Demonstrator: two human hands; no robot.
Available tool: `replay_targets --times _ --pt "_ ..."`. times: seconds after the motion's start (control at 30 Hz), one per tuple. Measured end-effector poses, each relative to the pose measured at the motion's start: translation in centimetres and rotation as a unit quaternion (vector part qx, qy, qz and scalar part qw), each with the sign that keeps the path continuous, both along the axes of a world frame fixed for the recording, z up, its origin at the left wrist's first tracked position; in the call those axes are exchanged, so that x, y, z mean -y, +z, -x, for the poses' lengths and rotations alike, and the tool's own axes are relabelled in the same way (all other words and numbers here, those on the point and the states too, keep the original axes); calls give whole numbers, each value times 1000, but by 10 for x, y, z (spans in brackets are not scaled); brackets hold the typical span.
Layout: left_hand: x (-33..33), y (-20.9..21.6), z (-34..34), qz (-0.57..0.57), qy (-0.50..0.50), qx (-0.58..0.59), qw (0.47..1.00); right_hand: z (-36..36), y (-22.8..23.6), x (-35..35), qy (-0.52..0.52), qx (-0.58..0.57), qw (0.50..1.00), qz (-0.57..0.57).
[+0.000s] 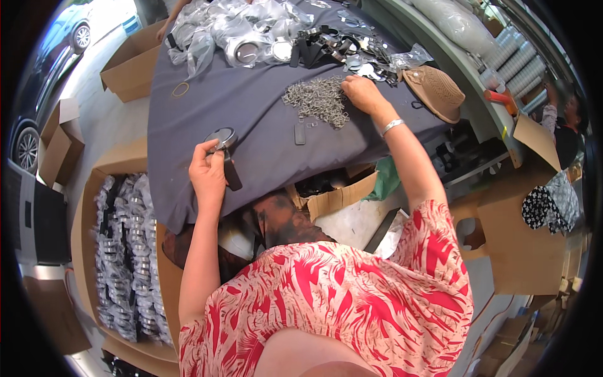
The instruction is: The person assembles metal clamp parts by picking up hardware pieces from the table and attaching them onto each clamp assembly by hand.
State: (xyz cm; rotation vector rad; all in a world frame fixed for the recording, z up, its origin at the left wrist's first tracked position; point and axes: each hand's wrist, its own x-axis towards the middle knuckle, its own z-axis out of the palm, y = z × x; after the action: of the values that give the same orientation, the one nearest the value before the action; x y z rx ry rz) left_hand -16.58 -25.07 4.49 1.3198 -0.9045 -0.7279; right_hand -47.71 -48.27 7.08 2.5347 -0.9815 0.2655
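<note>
My left hand grips a round silver-rimmed metal piece between thumb and fingers, raised over the left part of the dark grey cloth. A black strap or tab hangs below it. Across the table, my right hand is at the right edge of a pile of small metal chains, fingers drawn together and touching it. Whatever is between those fingertips is hidden. Just below the pile lies a dark rectangular tag with a metal ring.
Plastic-wrapped round pieces and a heap of black straps and metal discs cover the far side. A brown woven hat sits at right. An elastic band lies at left. Below left stands a carton of wrapped pieces.
</note>
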Motion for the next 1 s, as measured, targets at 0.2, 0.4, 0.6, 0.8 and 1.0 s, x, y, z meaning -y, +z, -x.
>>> replay_targets --times 0.2,0.4,0.6,0.8,1.0 --pt "2 -9 -7 12 -2 10 1000 -13 15 1 31 -187 982 18" --pt "6 -14 0 47 24 -29 998 4 6 -1 21 -96 995 15" --pt "4 -19 -4 43 22 -41 998 4 11 -13 -57 16 998 -3" --pt "5 -9 -3 22 7 -39 999 -18 26 -38 -24 246 965 -81" --pt "3 -7 -6 18 -5 -59 998 -122 28 -129 83 439 746 -493"
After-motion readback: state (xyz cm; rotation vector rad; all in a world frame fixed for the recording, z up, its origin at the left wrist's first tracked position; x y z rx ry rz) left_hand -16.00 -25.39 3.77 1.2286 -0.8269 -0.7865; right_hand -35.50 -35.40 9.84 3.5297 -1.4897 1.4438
